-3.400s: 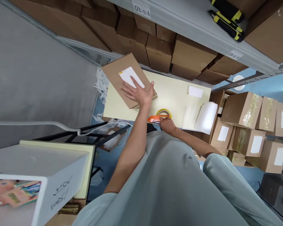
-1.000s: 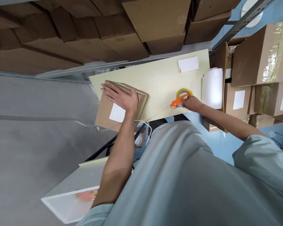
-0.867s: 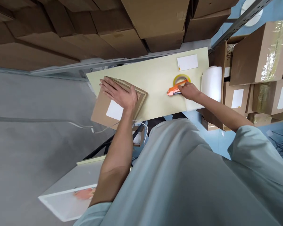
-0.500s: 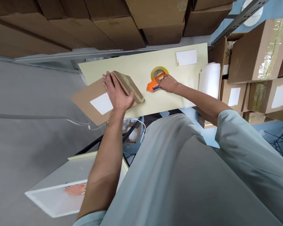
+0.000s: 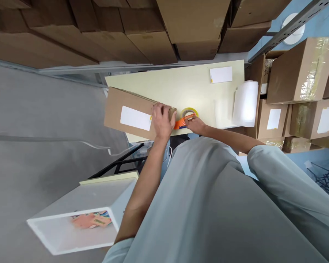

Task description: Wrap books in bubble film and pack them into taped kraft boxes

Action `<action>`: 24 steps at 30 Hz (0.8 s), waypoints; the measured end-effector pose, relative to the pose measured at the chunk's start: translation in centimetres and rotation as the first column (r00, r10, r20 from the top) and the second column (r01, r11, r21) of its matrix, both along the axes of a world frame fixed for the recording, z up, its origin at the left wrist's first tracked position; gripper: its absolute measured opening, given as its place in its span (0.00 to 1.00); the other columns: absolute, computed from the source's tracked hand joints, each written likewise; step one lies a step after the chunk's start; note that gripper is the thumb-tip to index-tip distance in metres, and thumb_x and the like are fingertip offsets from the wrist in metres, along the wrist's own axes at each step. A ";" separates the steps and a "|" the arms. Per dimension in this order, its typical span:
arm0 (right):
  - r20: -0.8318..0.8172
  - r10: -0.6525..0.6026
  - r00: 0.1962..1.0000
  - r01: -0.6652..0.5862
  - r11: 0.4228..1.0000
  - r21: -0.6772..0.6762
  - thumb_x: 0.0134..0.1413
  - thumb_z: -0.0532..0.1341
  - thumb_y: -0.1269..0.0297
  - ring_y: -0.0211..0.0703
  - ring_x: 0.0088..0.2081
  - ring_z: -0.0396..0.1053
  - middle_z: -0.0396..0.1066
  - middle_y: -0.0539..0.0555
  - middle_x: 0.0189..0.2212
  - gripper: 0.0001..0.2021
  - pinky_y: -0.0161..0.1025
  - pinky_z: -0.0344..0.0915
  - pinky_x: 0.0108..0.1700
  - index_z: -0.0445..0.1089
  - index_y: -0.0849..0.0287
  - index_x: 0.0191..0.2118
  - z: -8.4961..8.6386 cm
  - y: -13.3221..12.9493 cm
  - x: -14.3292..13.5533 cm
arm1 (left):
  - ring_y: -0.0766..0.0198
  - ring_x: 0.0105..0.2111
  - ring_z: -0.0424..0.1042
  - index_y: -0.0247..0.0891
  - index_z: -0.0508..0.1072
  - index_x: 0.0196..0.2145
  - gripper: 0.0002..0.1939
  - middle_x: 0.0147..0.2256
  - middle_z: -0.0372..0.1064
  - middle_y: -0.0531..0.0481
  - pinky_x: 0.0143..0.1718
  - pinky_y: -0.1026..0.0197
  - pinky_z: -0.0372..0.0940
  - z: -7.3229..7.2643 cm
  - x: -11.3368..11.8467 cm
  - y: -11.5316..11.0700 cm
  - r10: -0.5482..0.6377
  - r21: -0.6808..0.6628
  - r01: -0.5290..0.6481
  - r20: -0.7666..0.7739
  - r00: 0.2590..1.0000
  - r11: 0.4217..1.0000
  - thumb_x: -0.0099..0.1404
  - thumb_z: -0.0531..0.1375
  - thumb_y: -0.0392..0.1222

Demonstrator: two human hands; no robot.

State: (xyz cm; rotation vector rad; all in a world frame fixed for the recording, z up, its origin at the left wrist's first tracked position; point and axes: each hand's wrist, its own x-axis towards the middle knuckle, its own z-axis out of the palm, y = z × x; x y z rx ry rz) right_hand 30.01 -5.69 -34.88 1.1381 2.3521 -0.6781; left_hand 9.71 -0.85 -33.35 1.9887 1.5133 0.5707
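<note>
A cardboard box [image 5: 113,113] with a white label [image 5: 136,118] rests on the left part of the pale table [image 5: 178,86]. My left hand [image 5: 162,122] grips its right end, fingers over the top and thumb at the end edge. Just to the right, my right hand [image 5: 196,125] is closed around an orange tape dispenser [image 5: 180,123] carrying a roll of clear yellowish tape [image 5: 189,110]. The dispenser's nose is close to the box's end; whether they touch, I cannot tell.
A white label sheet [image 5: 221,74] lies at the table's back right, and a white roll [image 5: 246,104] stands by the right edge. Boxes [image 5: 192,22] fill the shelf above; more taped boxes [image 5: 287,76] are stacked right. A white bin [image 5: 71,233] sits low left.
The box has turned and come nearer my body, its labelled face now more fully in view. My left hand moved with it toward the right. The dispenser is now closer to the box's end.
</note>
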 end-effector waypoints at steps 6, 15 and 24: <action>-0.059 0.042 0.997 -0.040 0.999 0.020 0.69 0.49 0.82 0.56 0.47 0.82 0.83 0.71 0.47 0.25 0.51 0.64 0.60 0.64 0.78 0.68 0.5 -2.2 2.3 | 0.47 0.70 0.65 0.43 0.76 0.53 0.15 0.58 0.70 0.36 0.81 0.35 0.43 -0.1 0.1 -0.5 -0.005 0.008 0.005 0.004 1.000 1.000 0.81 0.55 0.52; 0.070 -0.130 0.989 0.136 0.986 -0.097 0.68 0.52 0.79 0.57 0.52 0.82 0.83 0.73 0.52 0.26 0.53 0.62 0.66 0.67 0.74 0.69 4.1 0.4 14.5 | 0.49 0.69 0.67 0.42 0.76 0.50 0.15 0.57 0.72 0.37 0.81 0.36 0.42 0.0 1.4 -1.2 -0.056 -0.027 0.056 0.002 0.998 0.998 0.81 0.55 0.53; 0.101 -0.156 0.983 0.143 0.982 0.121 0.70 0.54 0.71 0.62 0.54 0.80 0.82 0.75 0.52 0.29 0.56 0.64 0.65 0.60 0.84 0.71 5.0 10.7 12.5 | 0.45 0.61 0.72 0.43 0.74 0.39 0.04 0.46 0.73 0.39 0.78 0.28 0.52 0.4 2.1 -3.1 -0.224 0.050 0.224 -0.013 0.975 0.973 0.72 0.61 0.44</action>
